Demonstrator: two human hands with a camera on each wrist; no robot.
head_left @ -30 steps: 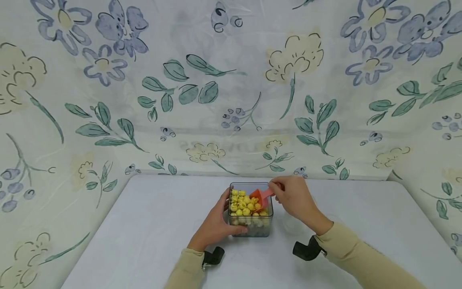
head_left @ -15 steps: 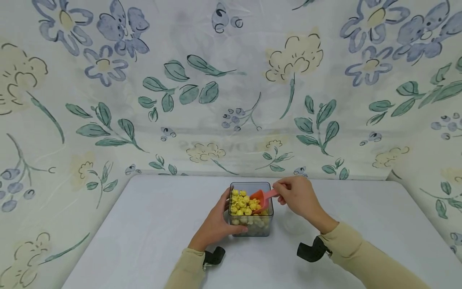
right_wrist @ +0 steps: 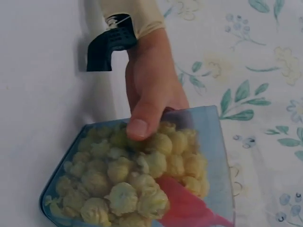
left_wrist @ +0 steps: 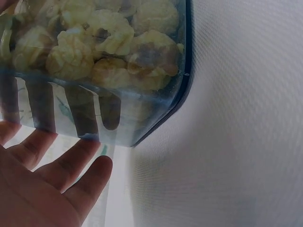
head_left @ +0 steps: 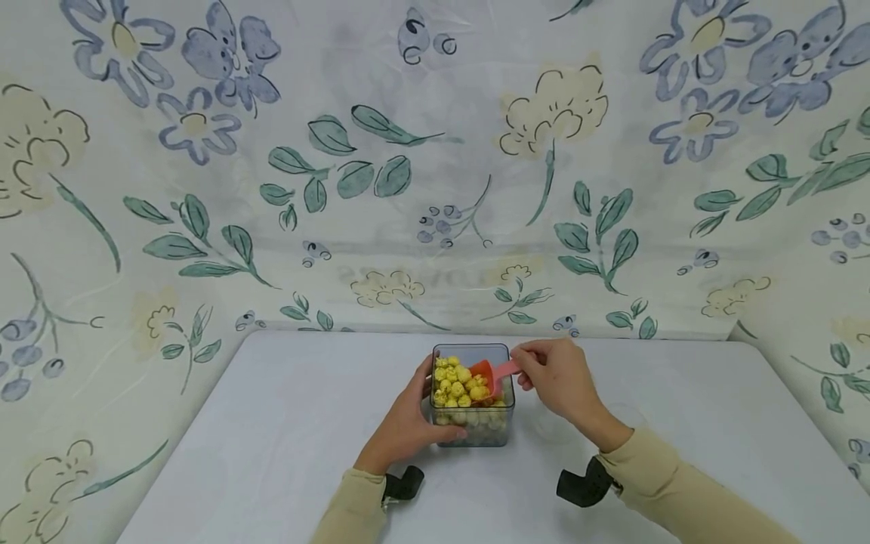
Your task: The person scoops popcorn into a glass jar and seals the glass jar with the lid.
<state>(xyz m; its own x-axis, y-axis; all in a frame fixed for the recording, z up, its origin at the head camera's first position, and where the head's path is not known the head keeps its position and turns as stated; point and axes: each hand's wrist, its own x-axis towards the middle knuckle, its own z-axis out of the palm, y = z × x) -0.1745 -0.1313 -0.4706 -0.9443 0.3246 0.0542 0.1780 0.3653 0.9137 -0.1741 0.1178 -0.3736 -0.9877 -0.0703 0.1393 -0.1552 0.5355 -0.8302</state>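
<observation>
A clear, bluish plastic container (head_left: 476,427) stands on the table, well filled with yellow popcorn (head_left: 457,384). My left hand (head_left: 408,423) holds it from the left, thumb across the near wall; in the left wrist view its fingers (left_wrist: 78,158) spread along the wall. The right wrist view shows the left thumb against the near wall too. My right hand (head_left: 557,374) pinches the pink handle of a small scoop (head_left: 501,370) over the right rim. The scoop's red-orange bowl is sunk among the popcorn, and its lower edge is hidden by pieces.
A white-covered table (head_left: 306,408) surrounds the container. Behind and beside it hangs a floral cloth (head_left: 448,91). Each wrist carries a black camera mount (head_left: 586,482) over a beige sleeve.
The right hand and scoop shifted a little right, then slightly back left and down. Popcorn in the container has rearranged around the scoop. The left hand and container stay in place.
</observation>
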